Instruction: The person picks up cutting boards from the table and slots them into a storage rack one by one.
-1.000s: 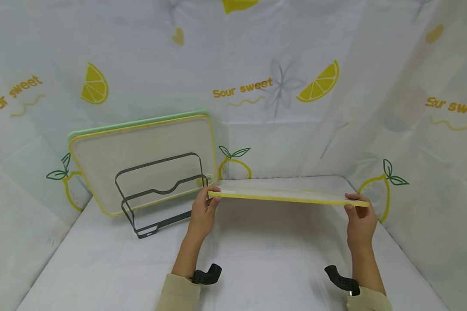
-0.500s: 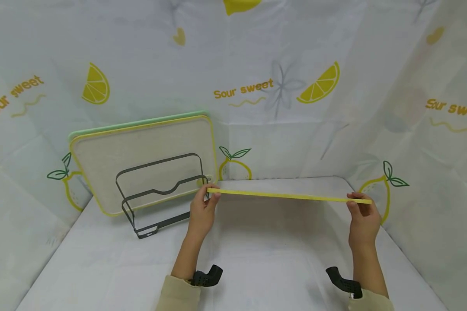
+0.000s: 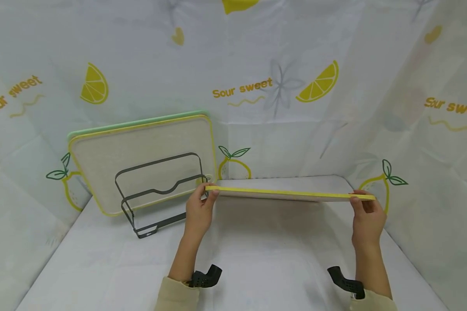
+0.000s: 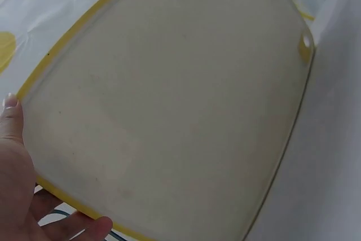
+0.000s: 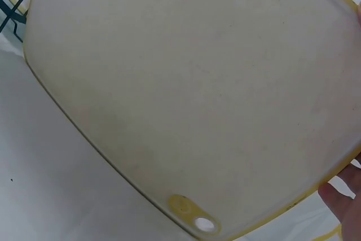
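In the head view a beige cutting board (image 3: 280, 192) with a yellow rim is held nearly edge-on above the table. My left hand (image 3: 198, 211) pinches its left end between thumb and fingers. The right end is pinched the same way by my right hand (image 3: 367, 220). Both wrist views show the board's broad beige face; a yellow patch (image 5: 183, 207) with an oval hole marks one corner in the right wrist view. Just left of my left hand stands a dark wire rack (image 3: 161, 223). Behind its front wires leans a second yellow-rimmed cutting board (image 3: 101, 164).
A mint-green board (image 3: 140, 122) stands behind the second yellow-rimmed one, only its edge showing. The white table (image 3: 272, 268) is backed by a lemon-print sheet (image 3: 159, 65), which also hangs at both sides.
The held cutting board has tilted: its upper face showed before, then only the yellow edge, and now a strip of its underside. My hands have shifted slightly apart. The rack has not moved.
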Demonstrator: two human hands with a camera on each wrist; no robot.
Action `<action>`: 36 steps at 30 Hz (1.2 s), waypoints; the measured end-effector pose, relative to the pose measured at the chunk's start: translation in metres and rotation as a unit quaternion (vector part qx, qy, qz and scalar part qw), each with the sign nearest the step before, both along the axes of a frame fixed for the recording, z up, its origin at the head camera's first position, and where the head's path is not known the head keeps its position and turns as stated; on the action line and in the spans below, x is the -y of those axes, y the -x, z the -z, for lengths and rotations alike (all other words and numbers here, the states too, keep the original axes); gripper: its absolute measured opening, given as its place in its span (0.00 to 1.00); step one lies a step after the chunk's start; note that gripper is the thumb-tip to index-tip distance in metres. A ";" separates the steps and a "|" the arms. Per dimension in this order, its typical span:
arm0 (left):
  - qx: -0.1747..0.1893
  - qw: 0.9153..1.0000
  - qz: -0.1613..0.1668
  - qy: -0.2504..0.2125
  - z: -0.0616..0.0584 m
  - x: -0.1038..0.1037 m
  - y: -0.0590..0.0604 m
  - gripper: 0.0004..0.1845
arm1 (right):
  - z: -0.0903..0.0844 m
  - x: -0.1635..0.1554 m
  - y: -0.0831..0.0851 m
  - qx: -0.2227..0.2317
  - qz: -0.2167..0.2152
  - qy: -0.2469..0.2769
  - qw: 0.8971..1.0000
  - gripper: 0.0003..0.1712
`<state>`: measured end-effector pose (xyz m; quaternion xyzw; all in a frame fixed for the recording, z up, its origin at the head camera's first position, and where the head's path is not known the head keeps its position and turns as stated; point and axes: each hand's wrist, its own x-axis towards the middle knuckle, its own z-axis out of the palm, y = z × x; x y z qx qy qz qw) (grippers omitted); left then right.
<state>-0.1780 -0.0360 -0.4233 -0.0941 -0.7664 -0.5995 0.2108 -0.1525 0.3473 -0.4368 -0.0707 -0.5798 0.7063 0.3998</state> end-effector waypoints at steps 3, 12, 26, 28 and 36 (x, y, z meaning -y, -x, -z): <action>-0.003 1.000 -0.010 0.006 -0.002 0.000 -0.001 0.32 | -0.004 0.000 -0.003 0.033 0.011 0.003 0.999 0.08; 0.005 0.999 -0.043 0.020 -0.010 0.001 -0.008 0.27 | -0.013 0.003 -0.010 0.064 0.023 0.004 0.998 0.04; 0.037 0.994 -0.093 0.042 -0.023 0.000 -0.021 0.23 | -0.021 0.003 -0.018 0.126 0.050 -0.032 0.990 0.06; 0.033 0.994 -0.094 0.037 -0.023 -0.001 -0.021 0.25 | -0.022 0.004 -0.017 0.119 0.057 -0.039 0.990 0.06; -0.025 0.999 -0.037 -0.003 -0.006 -0.001 -0.009 0.34 | -0.026 0.006 -0.016 0.115 0.074 -0.051 0.989 0.04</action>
